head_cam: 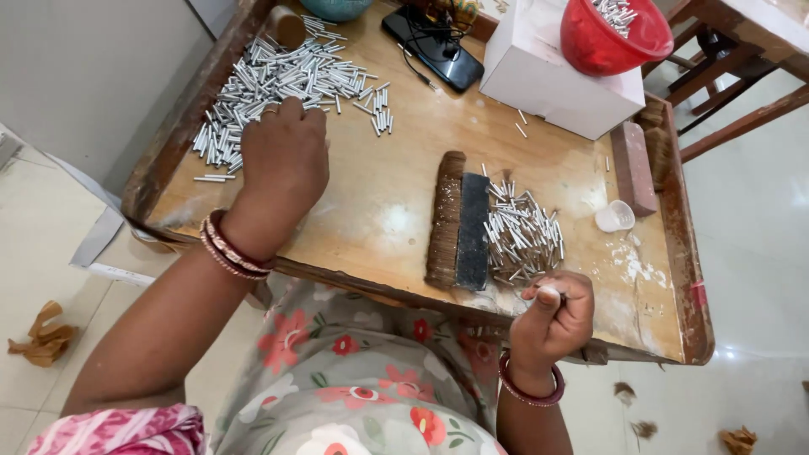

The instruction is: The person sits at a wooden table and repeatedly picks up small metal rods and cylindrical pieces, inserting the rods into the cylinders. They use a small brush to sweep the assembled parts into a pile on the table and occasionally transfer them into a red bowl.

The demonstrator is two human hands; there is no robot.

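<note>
On the far left of the wooden table [396, 211], a wide heap of tubes [286, 80]: short, thin, silvery-white metal sticks, all alike, lying mostly side by side and spilling toward the table's left rim. Left hand [282, 160] palm down over the near edge of that heap, fingers curled onto the tubes, fingertips hidden among them; whether any tube is pinched, cannot tell. Red and gold bangles [232, 248] around that wrist.

Near the front edge, right of centre, a smaller pile [522, 232] of the same tubes, more jumbled, crossing one another, just beside a dark brush [459, 223] lying flat with brown bristles to its left. Right hand [552, 316] just near of this pile, closed into a loose fist, thumb pressed on top of a small pale tip that shows between thumb and forefinger. Red bangle on that wrist too.

Further right, a small white cap [615, 216] and a brick-red block [634, 167]. At the far side, a white box [556, 72] bearing a red bowl [615, 38] with more tubes inside, and a black phone [434, 49] with a cable.
</note>
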